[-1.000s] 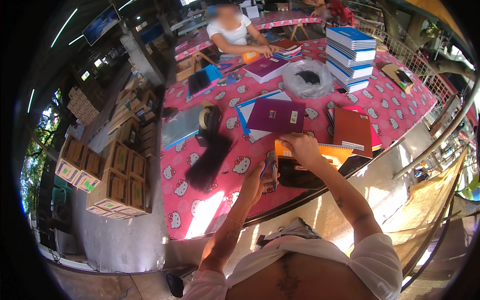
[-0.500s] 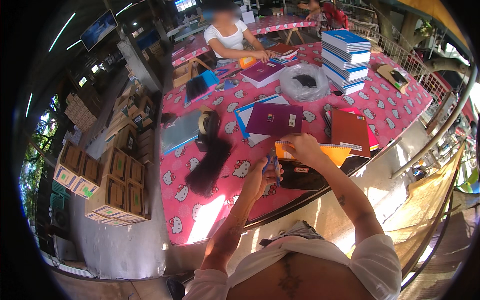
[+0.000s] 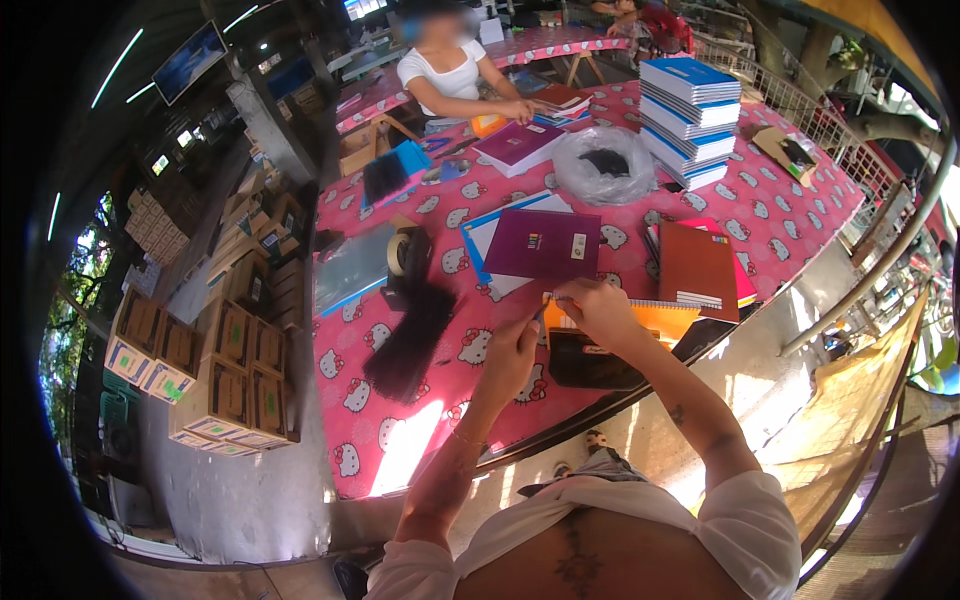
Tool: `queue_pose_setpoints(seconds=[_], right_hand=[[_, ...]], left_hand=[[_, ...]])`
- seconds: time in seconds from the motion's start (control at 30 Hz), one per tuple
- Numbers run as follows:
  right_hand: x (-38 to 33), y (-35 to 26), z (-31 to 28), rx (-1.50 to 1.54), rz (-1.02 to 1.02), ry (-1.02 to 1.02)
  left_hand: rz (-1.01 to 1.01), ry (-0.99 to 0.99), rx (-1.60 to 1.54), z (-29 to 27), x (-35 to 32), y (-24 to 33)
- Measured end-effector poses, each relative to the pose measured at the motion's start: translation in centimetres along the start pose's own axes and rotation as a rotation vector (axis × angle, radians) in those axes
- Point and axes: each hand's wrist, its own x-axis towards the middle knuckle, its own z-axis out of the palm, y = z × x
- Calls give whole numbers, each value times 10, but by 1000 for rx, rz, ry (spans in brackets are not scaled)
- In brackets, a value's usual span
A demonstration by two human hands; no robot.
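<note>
An orange spiral-bound notebook (image 3: 655,322) lies at the near table edge, its coil along the far side. My right hand (image 3: 597,312) is closed at the left end of that coil, fingers pinched on it. Just left of it, my left hand (image 3: 512,352) is closed around a blue-handled hand tool (image 3: 541,311) that looks like pliers. Most of the tool is hidden by my fingers; its end reaches the notebook's corner. Under the notebook rests a dark case (image 3: 592,366). Beyond my hands lies a purple notebook cover (image 3: 545,243) on white and blue sheets.
Black coil bundles (image 3: 408,345) and a tape roll (image 3: 398,254) lie left. Brown and pink notebooks (image 3: 697,268) are right. Farther back stand a tall notebook stack (image 3: 690,120), a plastic-wrapped roll (image 3: 606,165) and a person (image 3: 450,80) handling notebooks. Cartons (image 3: 225,375) stand left.
My left hand has turned and risen toward the notebook's left corner, bringing the tool against it and mostly hiding it. My right hand has shifted slightly, still at the coil end.
</note>
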Motion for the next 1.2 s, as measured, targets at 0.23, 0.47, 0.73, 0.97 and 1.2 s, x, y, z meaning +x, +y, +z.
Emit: queue_pose_setpoints(seconds=[0.23,0.47,0.73,0.97,1.2], right_hand=[[-29,72,-66,-146,111,77],[-46,283,-146,860,604,419],[-112,454,-79,396,1033,364],[-79,442,-99,54,1036,299],[-74,488,-92,110,946,77]], left_hand=[[533,127,1179,-97,13,-55],[824,324,1431,-66,74,-35],[852,43,838,97,196,42],[153,-351,1282,200,268,-65],[-374,-272,787,251,250,-96]])
